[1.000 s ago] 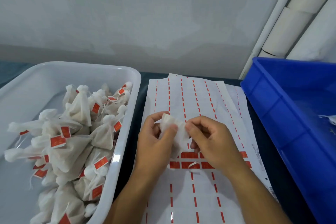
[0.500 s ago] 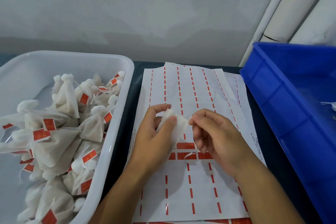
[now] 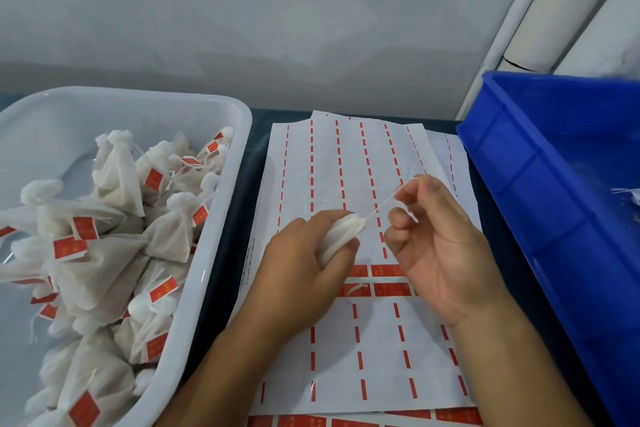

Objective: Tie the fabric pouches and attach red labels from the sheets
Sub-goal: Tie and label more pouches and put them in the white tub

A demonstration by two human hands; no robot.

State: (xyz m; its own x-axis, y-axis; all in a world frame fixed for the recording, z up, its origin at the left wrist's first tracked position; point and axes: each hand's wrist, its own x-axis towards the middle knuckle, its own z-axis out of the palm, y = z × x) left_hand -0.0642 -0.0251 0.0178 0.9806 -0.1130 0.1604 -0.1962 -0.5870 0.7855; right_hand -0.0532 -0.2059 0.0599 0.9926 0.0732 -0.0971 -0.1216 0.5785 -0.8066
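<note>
White fabric pouch (image 3: 341,234) is pinched in the left hand (image 3: 304,274) above the label sheet (image 3: 349,350). The right hand (image 3: 440,253) seemingly pinches its drawstring (image 3: 384,203), pulled taut.

Two hands in view: left hand (image 3: 298,274), right hand (image 3: 440,253). One small pouch (image 3: 341,234) seen between them, one string (image 3: 384,201) running from it. Two bins: one white tub (image 3: 214,218), one blue crate (image 3: 554,184). Tagged pouches (image 3: 114,253) in the tub were heaped and overlapping, well over a dozen; exact count not possible. Label sheets (image 3: 346,166): at least three, stacked. About four whole red labels (image 3: 388,270) showed on the top sheet.
</note>
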